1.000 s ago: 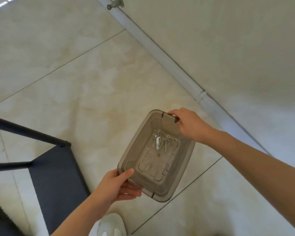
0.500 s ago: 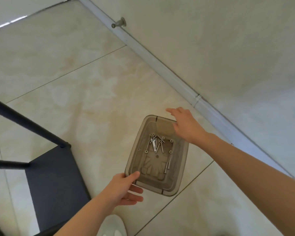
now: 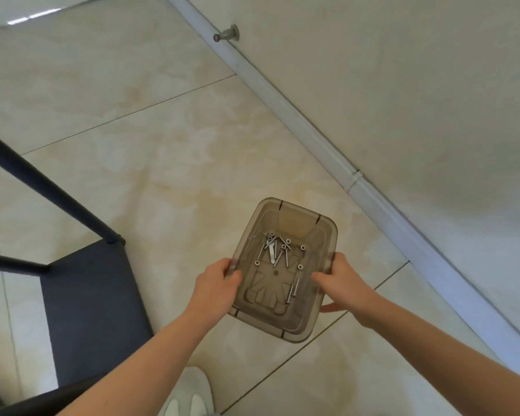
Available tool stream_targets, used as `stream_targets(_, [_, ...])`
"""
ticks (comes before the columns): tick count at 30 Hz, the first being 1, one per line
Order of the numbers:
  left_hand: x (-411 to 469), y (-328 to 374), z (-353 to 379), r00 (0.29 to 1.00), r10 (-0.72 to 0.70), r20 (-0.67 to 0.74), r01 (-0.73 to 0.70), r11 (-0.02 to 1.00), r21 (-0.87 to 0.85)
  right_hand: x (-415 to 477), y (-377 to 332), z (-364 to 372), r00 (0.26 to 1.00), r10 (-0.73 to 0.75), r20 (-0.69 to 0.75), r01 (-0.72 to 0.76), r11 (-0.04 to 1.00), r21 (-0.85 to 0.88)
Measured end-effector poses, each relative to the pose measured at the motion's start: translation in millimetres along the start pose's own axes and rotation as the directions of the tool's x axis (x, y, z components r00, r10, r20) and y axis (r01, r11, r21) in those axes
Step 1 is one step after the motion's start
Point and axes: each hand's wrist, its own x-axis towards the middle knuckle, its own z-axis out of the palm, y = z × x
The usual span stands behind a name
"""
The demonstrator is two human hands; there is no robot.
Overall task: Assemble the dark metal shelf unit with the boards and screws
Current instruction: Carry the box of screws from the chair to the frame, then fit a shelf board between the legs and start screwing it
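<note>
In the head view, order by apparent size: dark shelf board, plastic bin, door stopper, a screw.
1. dark shelf board
2. plastic bin
3. door stopper and screw look alike, and the stopper is farther: unranked.

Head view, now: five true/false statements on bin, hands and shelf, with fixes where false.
1. The left hand and right hand grip opposite sides of the tinted plastic bin. True.
2. The bin is empty. False: screws lie in it.
3. The dark shelf board lies right of the bin. False: it is to the left.
4. A metal doorstop is in view beyond the bin. True.
5. The right hand pinches a screw. False: it grips only the bin.
</note>
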Motion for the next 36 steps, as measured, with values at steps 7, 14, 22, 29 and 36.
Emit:
stream_targets(7, [-1,-5,-2,0.995,-0.088,-0.056,0.081,0.989,-0.121,26,-27,2,0.998,-0.069,0.006,0.069,0.998,-0.006])
stream_targets(14, [6,-10,-6,0.985,-0.153,-0.078,0.127,0.956,-0.265,46,-55,8,0.99,-0.14,0.005,0.14,0.989,-0.045])
stream_targets(22, [9,-15,-8,0.983,-0.176,-0.051,0.153,0.942,-0.3,56,-59,10,0.988,-0.151,0.015,0.152,0.986,-0.062])
stream_targets(29, [-23,-2,-37,0.962,-0.262,0.075,0.273,0.925,-0.265,30,-54,-17,0.99,-0.137,0.037,0.138,0.989,-0.049])
stream_targets(36, [-92,13,-79,0.982,-0.179,0.059,0.187,0.966,-0.177,-40,-79,-51,0.955,-0.296,0.001,0.293,0.945,-0.145])
